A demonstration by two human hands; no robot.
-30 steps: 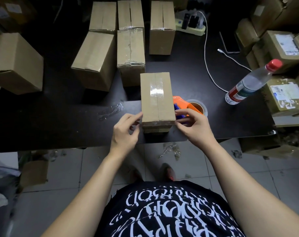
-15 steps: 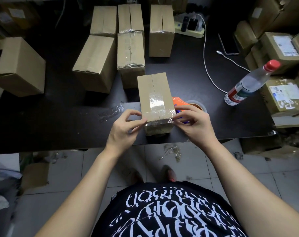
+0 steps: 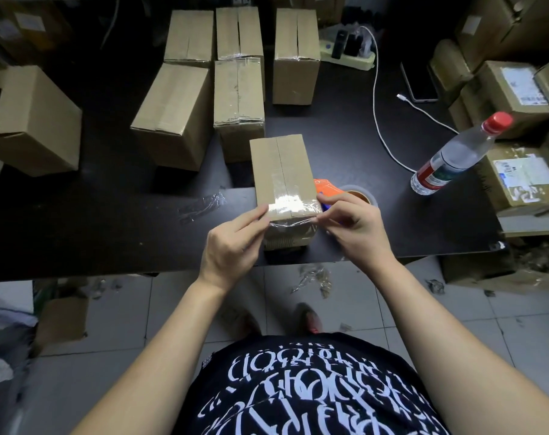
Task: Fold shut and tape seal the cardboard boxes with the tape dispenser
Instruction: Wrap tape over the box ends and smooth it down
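Pinching the clear tape (image 3: 293,204) stretched over the box (image 3: 279,164)'s near top edge: left hand (image 3: 232,243) at its left corner, right hand (image 3: 351,224) at its right. Orange tape dispenser (image 3: 325,186) sits just right of the box.

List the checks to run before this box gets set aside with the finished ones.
1. Tape over the box top seam: ok.
2. Tape flat on the near face: not ok, crinkled; left hand and right hand pinch it at the corners.
3. Far end sealed: cannot tell.
4. Tape dispenser within reach: ok, beside the box.
5. Bottle apart from the box: ok, far right.
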